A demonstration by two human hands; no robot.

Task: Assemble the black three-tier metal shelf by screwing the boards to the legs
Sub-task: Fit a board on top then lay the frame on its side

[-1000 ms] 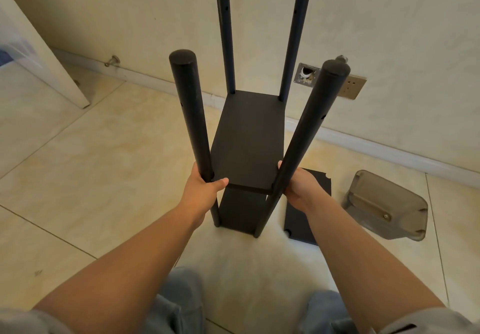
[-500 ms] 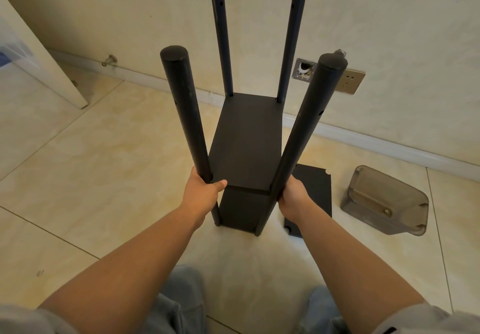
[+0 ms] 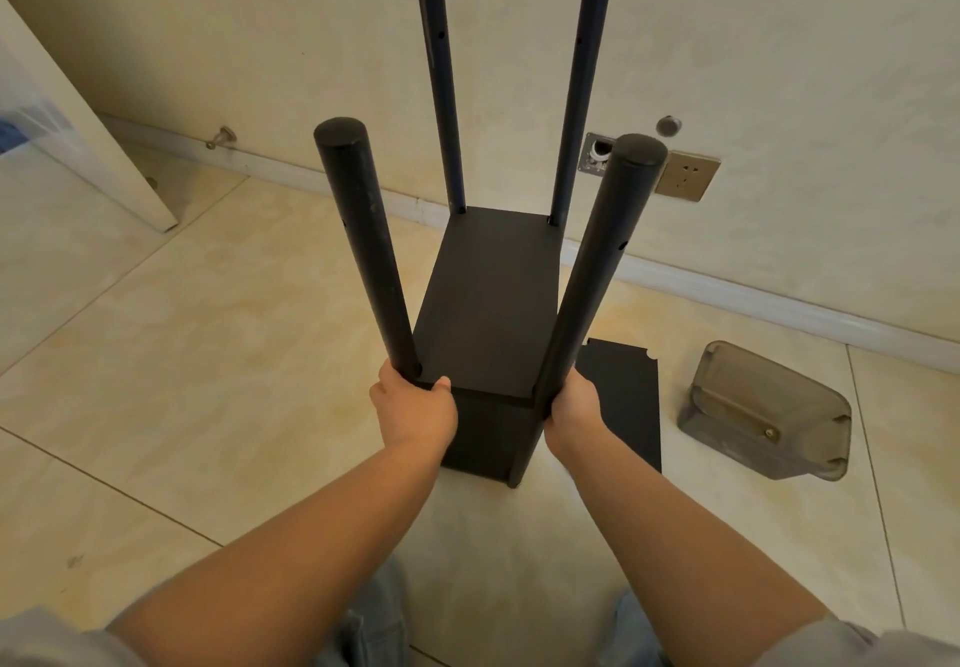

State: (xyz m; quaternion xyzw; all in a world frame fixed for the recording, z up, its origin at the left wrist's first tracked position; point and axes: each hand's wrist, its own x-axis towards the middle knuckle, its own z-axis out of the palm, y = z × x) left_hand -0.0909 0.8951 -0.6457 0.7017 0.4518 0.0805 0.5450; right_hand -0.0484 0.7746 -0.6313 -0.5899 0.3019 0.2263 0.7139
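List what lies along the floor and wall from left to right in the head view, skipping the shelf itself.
White door → door stopper → loose black board → wall socket → grey plastic tray.

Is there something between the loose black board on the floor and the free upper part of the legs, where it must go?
Nothing visible blocks it. The loose board lies flat on the floor right of the shelf. The four legs stand bare above the mounted board. Both hands, left and right, grip the near legs low down.
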